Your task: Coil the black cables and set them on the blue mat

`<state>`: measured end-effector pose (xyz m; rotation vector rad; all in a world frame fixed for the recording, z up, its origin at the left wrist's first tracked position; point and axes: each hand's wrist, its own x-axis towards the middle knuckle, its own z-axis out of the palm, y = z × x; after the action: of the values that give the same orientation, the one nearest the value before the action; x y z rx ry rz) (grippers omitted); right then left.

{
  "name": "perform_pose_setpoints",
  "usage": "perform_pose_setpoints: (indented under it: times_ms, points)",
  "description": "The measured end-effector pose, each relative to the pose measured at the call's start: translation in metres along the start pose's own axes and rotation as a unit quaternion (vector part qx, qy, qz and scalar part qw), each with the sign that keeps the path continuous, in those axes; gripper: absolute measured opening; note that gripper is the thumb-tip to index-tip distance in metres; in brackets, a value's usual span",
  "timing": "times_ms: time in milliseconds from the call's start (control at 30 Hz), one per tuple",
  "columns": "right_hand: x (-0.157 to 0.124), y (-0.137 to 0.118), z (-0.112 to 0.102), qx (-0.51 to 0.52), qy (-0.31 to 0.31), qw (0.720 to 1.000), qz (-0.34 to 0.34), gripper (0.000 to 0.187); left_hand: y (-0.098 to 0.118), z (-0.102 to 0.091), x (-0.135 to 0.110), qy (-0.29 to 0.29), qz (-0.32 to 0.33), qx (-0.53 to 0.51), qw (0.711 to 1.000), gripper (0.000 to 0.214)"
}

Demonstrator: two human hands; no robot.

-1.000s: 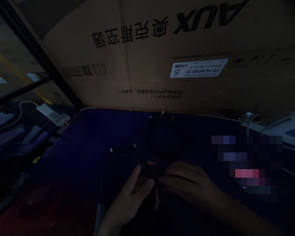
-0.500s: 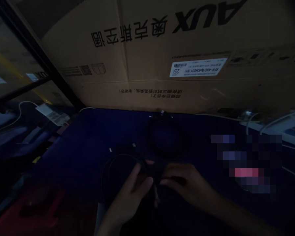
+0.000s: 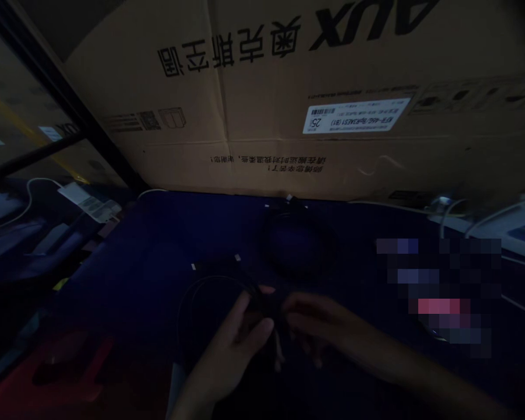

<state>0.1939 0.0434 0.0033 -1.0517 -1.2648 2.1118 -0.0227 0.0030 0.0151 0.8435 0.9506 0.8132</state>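
Dim light hides much detail around my hands. My left hand is closed around one side of a coiled black cable, thumb on top; thin loops of it spread to the left. Two small white-tipped ends show just beyond that coil. Pale strand-like ends hang below my left thumb. Right beside the bundle, my right hand has its fingers curled in a pinch; whatever is between them is too dark to make out. A second black cable coil lies flat farther back, with white bits at its top.
A blue-covered table lies under the coils. Behind it stands a large cardboard box with upside-down print. A white power strip is at left, a red stool lower left. White cables and a blurred-out patch are at right.
My right hand has moved slightly left, closing up to the bundle in my left hand. The left hand keeps its grip on the cable. The view has shifted a little.
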Motion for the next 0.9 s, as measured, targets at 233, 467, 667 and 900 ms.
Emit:
perform_pose_setpoints:
  times_ms: [233,467,667,900]
  points:
    - [0.004,0.016,-0.008,-0.367,0.077,0.857,-0.354,0.044,-0.006,-0.003,0.003,-0.005,0.013,-0.011,1.000,0.051]
    - [0.004,0.012,-0.012,-0.488,0.111,0.738,-0.452,0.019,-0.004,-0.002,0.000,0.016,0.004,-0.001,1.000,0.053]
    - [0.000,0.004,-0.004,-0.427,0.077,0.812,-0.390,0.015,-0.001,0.000,-0.002,0.027,-0.005,0.002,1.000,0.056]
    - [0.000,0.000,0.005,0.001,0.009,0.998,-0.057,0.036,0.000,-0.003,-0.003,-0.012,0.008,0.027,1.000,0.051]
